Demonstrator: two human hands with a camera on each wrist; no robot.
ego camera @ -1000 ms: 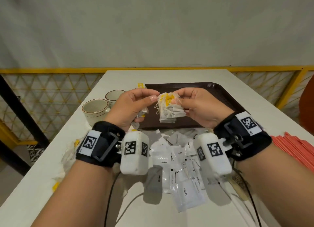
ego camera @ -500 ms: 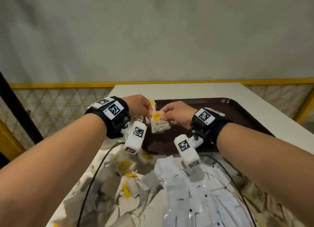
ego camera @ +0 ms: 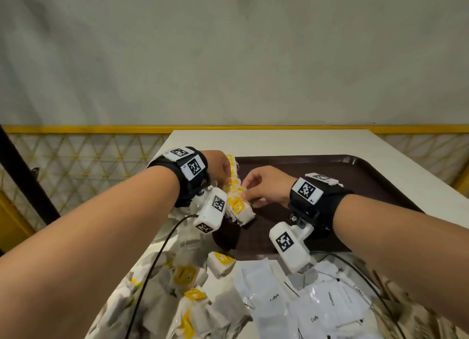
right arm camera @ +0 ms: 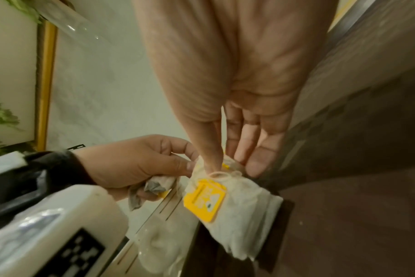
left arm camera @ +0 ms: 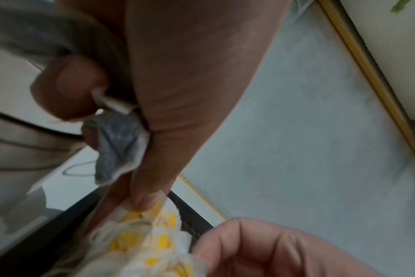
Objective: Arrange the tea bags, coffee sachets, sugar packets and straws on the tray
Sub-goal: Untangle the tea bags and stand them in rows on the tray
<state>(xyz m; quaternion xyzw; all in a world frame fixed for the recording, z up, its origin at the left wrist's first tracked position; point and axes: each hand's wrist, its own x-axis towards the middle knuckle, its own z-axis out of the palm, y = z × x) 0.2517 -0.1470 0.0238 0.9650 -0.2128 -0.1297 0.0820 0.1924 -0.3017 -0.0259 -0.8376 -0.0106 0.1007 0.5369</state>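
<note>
**Tea bag bundle comes down to the tray's near left corner**

Nearest the person, the white table [ego camera: 291, 142] is littered with what is still to be sorted: loose tea bags [ego camera: 220, 260] with yellow tags on the left and white coffee sachets [ego camera: 275, 299] in the middle. No sugar packets or straws can be made out for certain.

Just beyond them, both hands meet over the near left corner of the dark brown tray [ego camera: 360, 172]. A second ago they held the stack of tea bags [ego camera: 239, 208] up in the air, short of the tray. Now the arms are stretched forward and the stack is lowered to the tray's corner, apparently touching it. The right hand [ego camera: 266, 186] pinches the stack's top between thumb and forefinger, its other fingers straight beside it. The left hand [ego camera: 219, 167] pinches the same stack from the other side. The wrist views also show a crumpled bag or two curled under its lower fingers [left arm camera: 66, 88].

The rest of the tray looks bare. That suggests the first group is only now being placed, and most of the task remains. Further off stand a yellow rail and a grey wall.
</note>
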